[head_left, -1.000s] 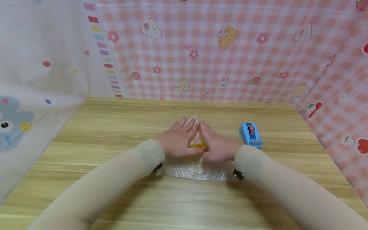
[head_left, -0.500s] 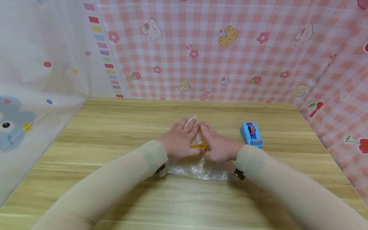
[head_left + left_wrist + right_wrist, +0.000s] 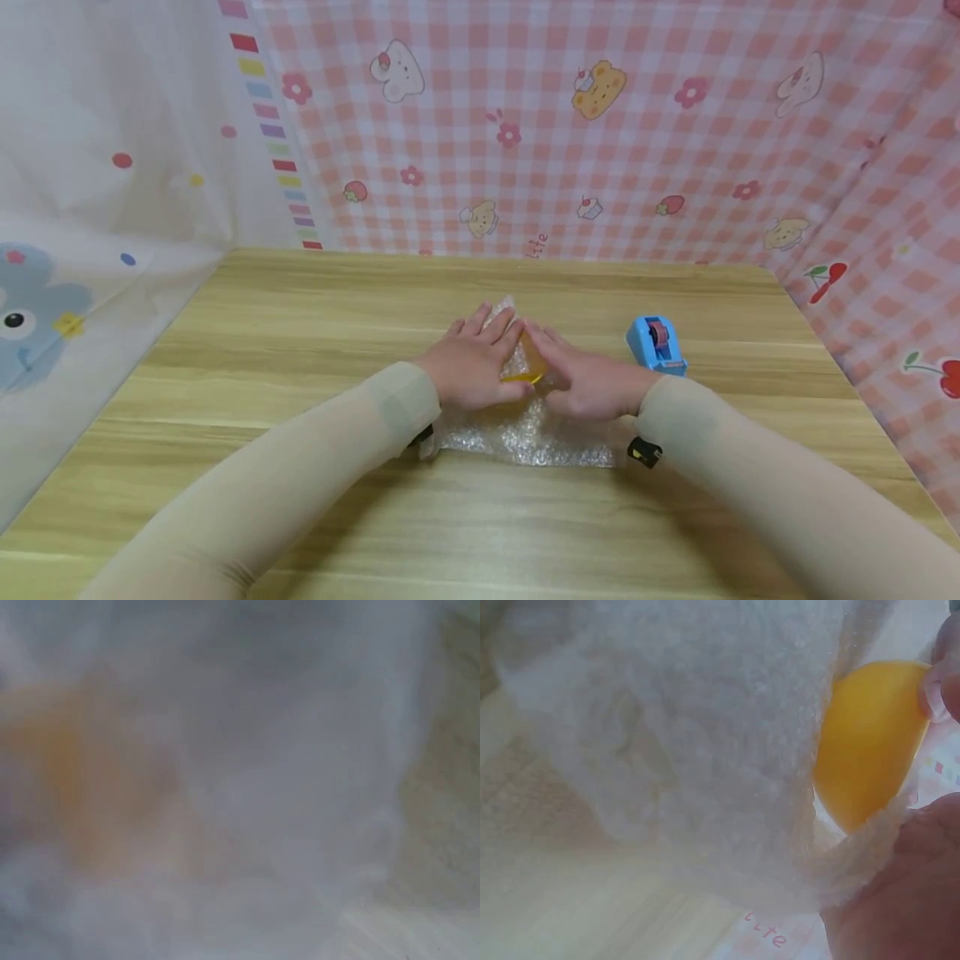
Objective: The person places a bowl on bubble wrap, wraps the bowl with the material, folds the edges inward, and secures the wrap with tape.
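Bubble wrap (image 3: pixel 525 437), apparently under both hands (image 3: pixel 474 368) (image 3: pixel 596 383).

A pale wood-grain table (image 3: pixel 262 317) carries crumpled clear bubble wrap (image 3: pixel 536 442) around its middle and, to the right and a little farther back, a blue tape dispenser (image 3: pixel 642 348).

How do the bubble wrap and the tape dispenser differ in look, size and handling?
The wrap is see-through and bumpy; the dispenser is mostly solid blue. The wrap spreads wider than the dispenser. The left hand and right hand touch the wrap; neither holds the dispenser. Both things are on the table.
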Action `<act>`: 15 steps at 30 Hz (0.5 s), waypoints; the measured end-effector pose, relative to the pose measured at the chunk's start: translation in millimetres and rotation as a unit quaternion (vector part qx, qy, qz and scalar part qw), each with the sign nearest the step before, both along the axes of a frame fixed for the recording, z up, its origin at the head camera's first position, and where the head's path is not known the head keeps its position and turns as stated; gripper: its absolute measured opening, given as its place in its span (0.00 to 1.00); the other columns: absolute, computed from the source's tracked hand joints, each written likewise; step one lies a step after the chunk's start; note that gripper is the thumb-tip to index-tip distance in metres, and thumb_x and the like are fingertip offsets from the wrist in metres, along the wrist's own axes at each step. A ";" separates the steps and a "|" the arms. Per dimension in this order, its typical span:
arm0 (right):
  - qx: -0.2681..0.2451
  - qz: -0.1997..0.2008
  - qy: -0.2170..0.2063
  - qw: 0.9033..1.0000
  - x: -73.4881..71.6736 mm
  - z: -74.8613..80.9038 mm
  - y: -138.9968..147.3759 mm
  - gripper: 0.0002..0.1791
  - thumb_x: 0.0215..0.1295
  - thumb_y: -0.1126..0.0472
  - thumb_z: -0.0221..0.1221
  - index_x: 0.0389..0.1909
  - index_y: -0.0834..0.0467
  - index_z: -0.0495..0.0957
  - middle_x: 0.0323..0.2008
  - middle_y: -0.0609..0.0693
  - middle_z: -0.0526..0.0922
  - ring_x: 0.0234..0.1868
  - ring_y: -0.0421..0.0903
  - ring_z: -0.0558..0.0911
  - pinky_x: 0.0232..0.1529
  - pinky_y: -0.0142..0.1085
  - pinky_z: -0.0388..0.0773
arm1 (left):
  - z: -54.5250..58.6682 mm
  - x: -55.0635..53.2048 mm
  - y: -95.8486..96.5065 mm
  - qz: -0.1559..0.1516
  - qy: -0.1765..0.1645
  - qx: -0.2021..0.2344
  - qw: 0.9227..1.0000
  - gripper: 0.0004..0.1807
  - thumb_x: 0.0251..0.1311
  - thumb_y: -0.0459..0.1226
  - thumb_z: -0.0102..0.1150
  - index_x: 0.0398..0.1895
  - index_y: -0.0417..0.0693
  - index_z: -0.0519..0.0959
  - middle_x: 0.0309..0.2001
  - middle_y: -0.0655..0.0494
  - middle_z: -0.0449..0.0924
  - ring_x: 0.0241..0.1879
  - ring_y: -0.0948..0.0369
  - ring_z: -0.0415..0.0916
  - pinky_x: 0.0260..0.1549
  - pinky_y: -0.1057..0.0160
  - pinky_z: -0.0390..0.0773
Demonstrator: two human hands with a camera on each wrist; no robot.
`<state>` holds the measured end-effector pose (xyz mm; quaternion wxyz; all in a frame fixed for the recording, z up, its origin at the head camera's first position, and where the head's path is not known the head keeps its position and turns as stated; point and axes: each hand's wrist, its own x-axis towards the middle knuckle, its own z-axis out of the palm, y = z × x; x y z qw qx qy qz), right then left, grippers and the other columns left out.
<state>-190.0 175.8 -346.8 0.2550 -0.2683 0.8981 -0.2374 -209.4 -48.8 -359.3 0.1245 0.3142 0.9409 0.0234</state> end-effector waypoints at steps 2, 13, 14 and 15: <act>-0.006 -0.006 -0.001 1.000 1.8 1.6 2.9 0.52 0.75 0.53 0.54 0.86 0.48 0.28 0.87 0.53 0.30 0.86 0.59 0.42 0.83 0.60 0.48 | -0.1 -0.1 0.4 -0.001 0.002 -0.004 1.000 0.56 0.70 0.74 0.36 0.87 0.51 0.37 0.87 0.51 0.28 0.86 0.42 0.26 0.81 0.35 0.44; -0.033 -0.094 0.033 0.994 1.2 1.1 15.7 0.37 0.87 0.47 0.41 0.87 0.53 0.40 0.84 0.59 0.52 0.82 0.64 0.58 0.80 0.61 0.55 | -1.2 -0.6 2.7 0.014 -0.003 -0.005 1.000 0.56 0.71 0.74 0.37 0.87 0.51 0.36 0.88 0.51 0.29 0.86 0.43 0.26 0.81 0.34 0.43; -0.029 -0.102 0.033 0.994 1.2 1.0 16.0 0.37 0.87 0.47 0.41 0.87 0.54 0.41 0.83 0.60 0.55 0.81 0.64 0.60 0.80 0.61 0.57 | -1.1 -0.3 2.8 0.014 -0.004 -0.005 1.000 0.56 0.71 0.74 0.37 0.87 0.51 0.36 0.88 0.52 0.29 0.86 0.43 0.26 0.81 0.34 0.43; -0.025 -0.110 0.033 0.993 0.9 0.8 16.2 0.36 0.87 0.47 0.41 0.87 0.55 0.42 0.83 0.61 0.56 0.81 0.64 0.61 0.79 0.61 0.58 | -1.1 -0.3 3.0 0.015 -0.004 -0.005 1.000 0.56 0.71 0.74 0.37 0.87 0.51 0.36 0.88 0.52 0.29 0.86 0.43 0.26 0.81 0.34 0.43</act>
